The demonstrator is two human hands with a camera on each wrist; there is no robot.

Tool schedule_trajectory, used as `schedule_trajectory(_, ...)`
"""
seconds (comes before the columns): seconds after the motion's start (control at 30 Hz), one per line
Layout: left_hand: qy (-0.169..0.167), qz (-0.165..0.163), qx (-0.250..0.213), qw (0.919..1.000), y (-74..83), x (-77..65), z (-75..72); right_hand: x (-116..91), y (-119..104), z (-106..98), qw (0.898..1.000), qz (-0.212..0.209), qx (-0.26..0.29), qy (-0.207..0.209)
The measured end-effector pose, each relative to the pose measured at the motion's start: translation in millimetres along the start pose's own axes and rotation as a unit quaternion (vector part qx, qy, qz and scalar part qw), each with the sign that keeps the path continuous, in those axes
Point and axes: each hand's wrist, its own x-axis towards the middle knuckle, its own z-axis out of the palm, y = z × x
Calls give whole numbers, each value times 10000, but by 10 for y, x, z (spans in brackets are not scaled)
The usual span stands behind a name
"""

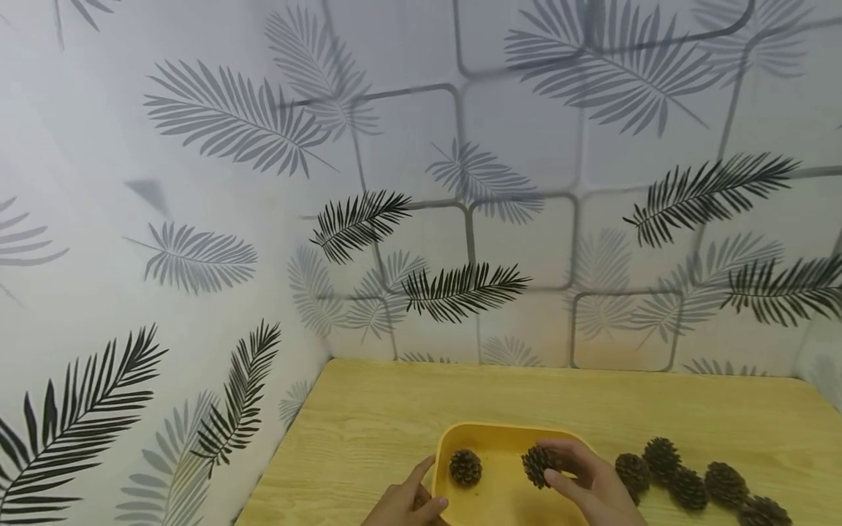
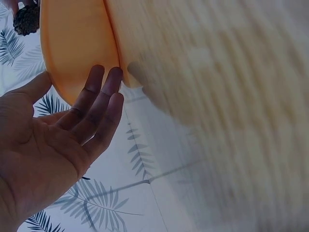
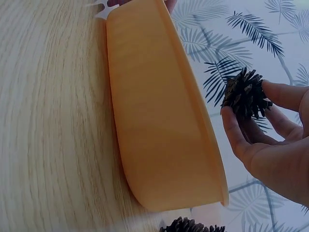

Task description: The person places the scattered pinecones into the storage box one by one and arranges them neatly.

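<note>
A pine cone [image 1: 540, 466] is pinched between the thumb and fingers of my right hand [image 1: 595, 486], held over a yellow plastic bin [image 1: 509, 431]. In the right wrist view this pine cone [image 3: 245, 94] stands apart from the bin's rim. A second pine cone [image 1: 465, 467] lies inside the bin near its left wall. My left hand [image 1: 408, 504] rests at the bin's left side, thumb at the rim. In the left wrist view the left hand [image 2: 63, 130] has loosely extended fingers by the outer wall [image 2: 79, 48].
Several pine cones [image 1: 688, 488] lie in a loose group on the wooden table [image 1: 375, 409], right of the bin. Behind the table's far edge stands a wall [image 1: 526, 241] with a leaf pattern.
</note>
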Motion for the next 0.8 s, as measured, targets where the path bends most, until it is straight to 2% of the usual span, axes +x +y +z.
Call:
schedule_trajectory(0.23,9,-54,9,10000,-4,-7,-7,49,-37,42,10000,35,-37,-36)
schedule_trajectory(0.37,18,-84,83,9999,-33,0,-18,75,-18,58,9998,-36,16,-190)
schedule_trajectory(0.63,99,59,357,9993,-59,16,-27,170,56,166,9980,-335,14,-536)
schedule_trajectory(0.8,68,55,405,9991,13,12,-2,235,117,257,9964,-435,-16,-723)
